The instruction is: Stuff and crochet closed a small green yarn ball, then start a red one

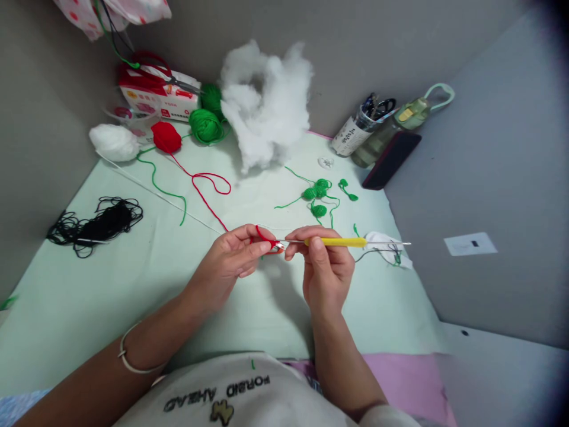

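Pinched in the fingers of my left hand point(242, 255) is a small piece of red crochet work point(267, 242), with some white and orange in it. My right hand point(326, 267) grips a crochet hook point(340, 242) by its yellow handle. The hook's metal shaft points left and its tip meets the red piece; the exact stitch is too small to make out. Red yarn point(207, 201) runs from a red yarn ball point(166, 137) down to my left hand. A white strand from the white yarn ball point(114, 142) also leads toward the hands.
Green yarn balls point(207, 126) and a white stuffing heap point(269, 107) stand at the back. Black yarn point(98, 224) lies left. Small green crocheted pieces point(317, 193) lie beyond my right hand. A pen cup point(353, 133), bottle point(382, 139) and phone point(391, 160) stand back right. Scissors point(178, 83) rest on a tissue pack point(160, 98).
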Demonstrator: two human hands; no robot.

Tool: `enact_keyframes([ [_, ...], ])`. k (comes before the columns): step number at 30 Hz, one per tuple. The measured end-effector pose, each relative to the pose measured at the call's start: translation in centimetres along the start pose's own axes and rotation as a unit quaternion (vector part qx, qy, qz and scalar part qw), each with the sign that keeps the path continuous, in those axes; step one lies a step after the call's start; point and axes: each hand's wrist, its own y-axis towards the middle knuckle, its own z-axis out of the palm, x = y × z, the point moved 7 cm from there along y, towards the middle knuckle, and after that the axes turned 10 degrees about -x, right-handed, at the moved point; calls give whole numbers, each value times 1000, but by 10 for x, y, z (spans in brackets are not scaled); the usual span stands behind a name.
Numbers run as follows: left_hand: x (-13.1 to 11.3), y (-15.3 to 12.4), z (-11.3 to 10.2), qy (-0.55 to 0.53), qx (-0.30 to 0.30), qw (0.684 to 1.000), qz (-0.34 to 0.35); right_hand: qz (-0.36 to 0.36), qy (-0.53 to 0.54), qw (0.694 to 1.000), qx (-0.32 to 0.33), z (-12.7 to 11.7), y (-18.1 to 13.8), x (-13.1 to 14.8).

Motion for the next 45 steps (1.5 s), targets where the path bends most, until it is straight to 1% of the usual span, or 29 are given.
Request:
enact_keyframes([
  [7, -1, 0, -1, -5, -2, 1000, 5, -9, 9, 1000, -1, -1, 0, 2],
  [21, 1, -1, 0, -7, 1, 1000, -11, 0, 5, 1000, 10, 0, -1, -1],
  [27, 3, -2, 2, -2, 11, 1000, -17, 31, 29, 999, 21, 2, -2, -5],
  [32, 2, -3, 3, -5, 11, 1000, -18, 46, 41, 998, 4, 1, 0, -7],
  [36, 1, -3, 2, -1, 9, 1000, -16, 38, 27, 999, -15, -2, 3, -5],
  [45, 1, -2, 2, 6, 5, 1000, -16, 28, 29, 999, 10, 0, 0, -4],
])
